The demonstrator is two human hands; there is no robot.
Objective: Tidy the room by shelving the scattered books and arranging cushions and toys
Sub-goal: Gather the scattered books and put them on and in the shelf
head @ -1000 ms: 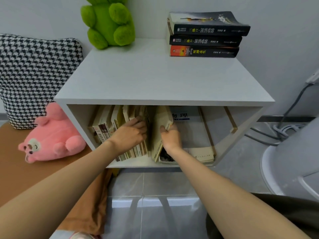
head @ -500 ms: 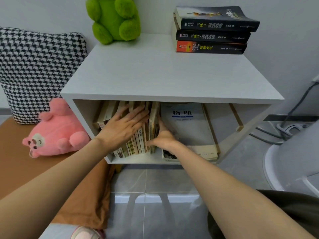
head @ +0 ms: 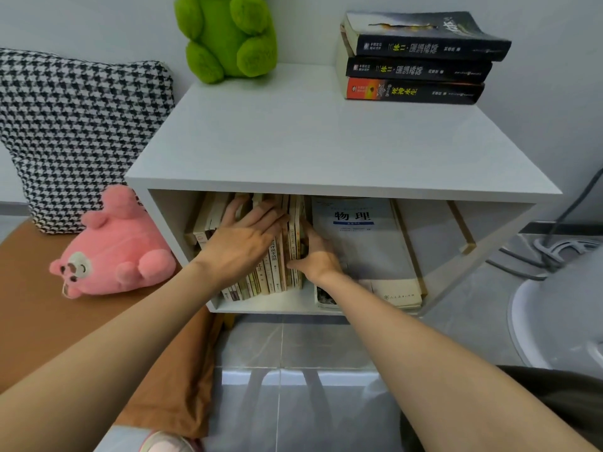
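Note:
A row of upright books [head: 270, 272] stands in the left half of the white shelf unit [head: 326, 187]. My left hand [head: 243, 241] lies flat with straight fingers on their spines. My right hand [head: 315, 256] presses its straight fingers against the right side of the row, thumb at the front. A pale textbook [head: 362, 236] leans behind my right hand, above flat books [head: 398, 293]. Three dark books [head: 417, 60] are stacked on the shelf top, beside a green plush toy [head: 228, 37]. A pink plush toy [head: 111, 252] lies on the brown surface [head: 39, 308], a houndstooth cushion [head: 78, 132] behind it.
A white rounded object [head: 561, 318] stands at the right with grey cables [head: 548, 252] on the tiled floor [head: 293, 370]. The right half of the shelf compartment holds only a thin wooden strut [head: 460, 226]. A shoe tip [head: 163, 443] shows at the bottom edge.
The leaning book my right hand held has been pushed upright into the row. My left hand flattened on the spines. The camera moved closer.

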